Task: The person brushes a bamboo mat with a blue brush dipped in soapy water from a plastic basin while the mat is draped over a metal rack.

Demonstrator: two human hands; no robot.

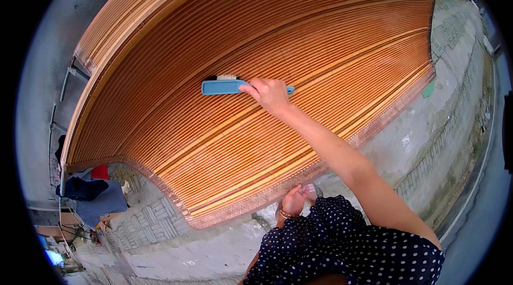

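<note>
A bamboo mat (pixel 256 136) with a patterned fabric border hangs in front of me, bent over a support at its top and spreading down to its lower edge. My right hand (pixel 269 94) grips the handle of a blue plastic scrub brush (pixel 221 87) at about the mat's middle. Its pale bristles point up and away from me; whether they touch the slats is hard to tell. Below the mat's lower border is my left hand (pixel 293 201), a beaded bracelet at the wrist and its fingers curled beside the edge. Whether those fingers hold the border is unclear.
Metal poles (pixel 66 80) stand at the left, by the mat's side. Dark clothes (pixel 82 189) and a grey-blue cloth (pixel 105 203) are heaped at the lower left. Concrete ground (pixel 394 156) with paving bricks (pixel 154 219) lies below, and a road runs along the right.
</note>
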